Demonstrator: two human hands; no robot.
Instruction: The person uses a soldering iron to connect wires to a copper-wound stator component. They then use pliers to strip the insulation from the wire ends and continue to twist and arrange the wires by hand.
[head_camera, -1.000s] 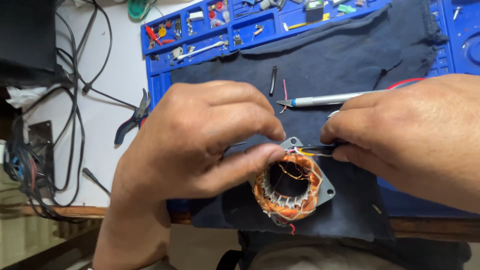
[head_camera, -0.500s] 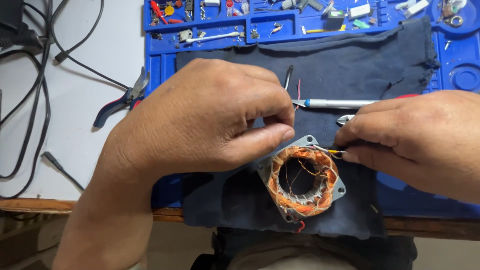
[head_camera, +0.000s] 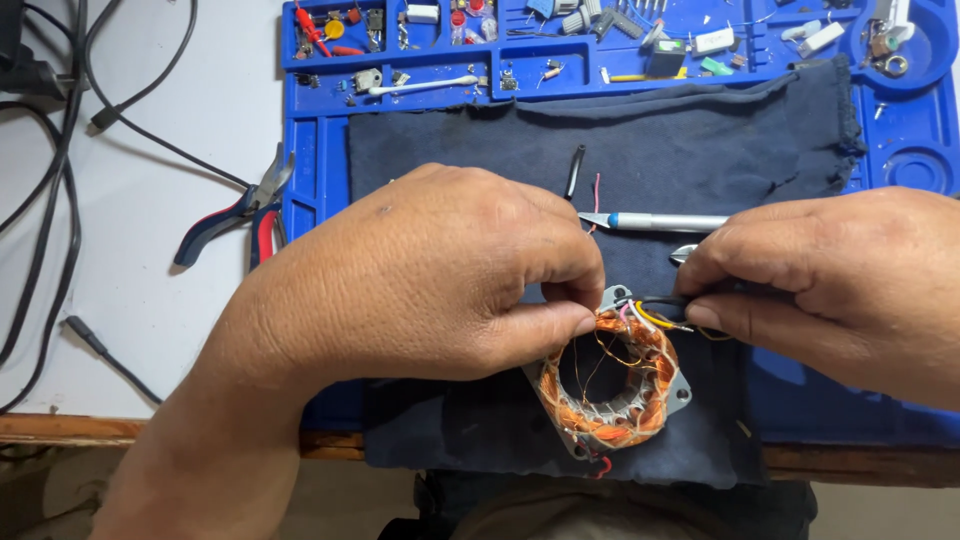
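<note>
A small motor stator (head_camera: 612, 385) with copper windings and a grey square frame lies on a dark blue cloth (head_camera: 700, 150). My left hand (head_camera: 430, 275) rests over its left side, thumb and forefinger pinching at the top edge of the windings. My right hand (head_camera: 830, 290) comes in from the right and pinches a black sleeve with thin yellow and pink wires (head_camera: 655, 310) that lead into the stator's top. A silver craft knife (head_camera: 660, 221) lies on the cloth just above my fingers.
A blue work mat (head_camera: 310, 150) with part compartments full of small components (head_camera: 600, 40) lies under the cloth. Red-and-blue-handled pliers (head_camera: 235, 215) lie at the mat's left edge. Black cables (head_camera: 60, 170) run over the white table. The wooden table edge (head_camera: 60, 428) is near me.
The view has shifted, so the stator and both hands sit lower and more to the right. My hands keep the same pinching hold on the windings and wires.
</note>
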